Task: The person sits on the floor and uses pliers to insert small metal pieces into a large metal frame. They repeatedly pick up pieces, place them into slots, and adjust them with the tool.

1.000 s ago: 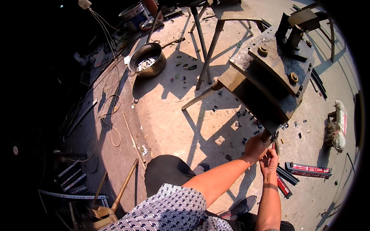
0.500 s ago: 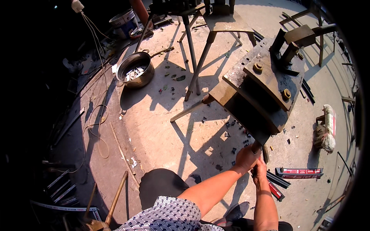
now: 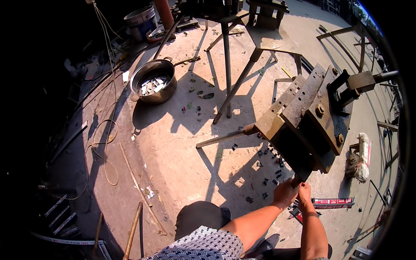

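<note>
A heavy steel press-like stand [image 3: 299,104], with stacked plates and large bolts, leans across the right of the view. Below its near corner, my left hand [image 3: 285,193] is closed around the top of a rusty metal leg [image 3: 296,180]. Right beside it, my right hand [image 3: 305,192] has its fingers curled in; whatever they hold is hidden. Under my hands lie red-and-black strips [image 3: 299,214], partly covered by my right wrist. Small black offcuts [image 3: 266,182] are scattered on the concrete to the left of my hands.
A metal pot [image 3: 157,96] of pale offcuts stands at the upper left, near a paint bucket [image 3: 141,27]. Another steel stand [image 3: 273,37] is at the back. A wrapped padded stool [image 3: 360,158] and a red-labelled strip [image 3: 333,203] lie right. Cord [image 3: 116,156] loops across the floor.
The view has shifted, and the stand and my hands appear lower and farther right. My right hand has risen beside my left. Both hands stay at the stand's near corner.
</note>
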`<state>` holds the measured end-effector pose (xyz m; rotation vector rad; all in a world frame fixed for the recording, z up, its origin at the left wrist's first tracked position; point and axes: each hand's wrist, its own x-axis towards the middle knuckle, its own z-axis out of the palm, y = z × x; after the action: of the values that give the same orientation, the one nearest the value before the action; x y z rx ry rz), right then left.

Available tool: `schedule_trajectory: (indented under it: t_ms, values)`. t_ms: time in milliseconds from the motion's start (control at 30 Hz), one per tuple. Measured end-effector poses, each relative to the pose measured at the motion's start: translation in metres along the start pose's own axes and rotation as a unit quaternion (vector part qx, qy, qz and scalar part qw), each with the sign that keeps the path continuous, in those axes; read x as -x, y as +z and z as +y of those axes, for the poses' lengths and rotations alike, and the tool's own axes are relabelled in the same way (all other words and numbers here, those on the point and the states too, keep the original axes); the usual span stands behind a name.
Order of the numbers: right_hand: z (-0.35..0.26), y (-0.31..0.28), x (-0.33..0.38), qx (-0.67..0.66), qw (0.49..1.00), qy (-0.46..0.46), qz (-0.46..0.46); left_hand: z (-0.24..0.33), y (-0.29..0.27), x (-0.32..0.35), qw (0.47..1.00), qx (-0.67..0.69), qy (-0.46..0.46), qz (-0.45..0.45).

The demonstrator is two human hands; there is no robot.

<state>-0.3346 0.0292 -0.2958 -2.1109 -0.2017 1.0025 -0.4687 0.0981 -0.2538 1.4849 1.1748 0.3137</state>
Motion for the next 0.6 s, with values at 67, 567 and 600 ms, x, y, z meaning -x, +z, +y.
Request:
schedule_trajectory:
  t_ms: [67, 567, 600]
  values:
    - [-0.007, 0.008, 0.006, -0.013, 1.000, -0.010, 0.002, -0.001, -0.003, 0.001, 1.000, 0.010, -0.004, -0.008]
    - [-0.008, 0.051, -0.007, 0.050, 0.969, -0.241, 0.029, -0.014, 0.008, -0.013, 0.989, 0.140, 0.048, 0.018]
    - [-0.009, 0.053, -0.006, 0.072, 0.966, -0.245, 0.032, -0.025, 0.013, -0.015, 0.985, 0.144, 0.085, 0.042]
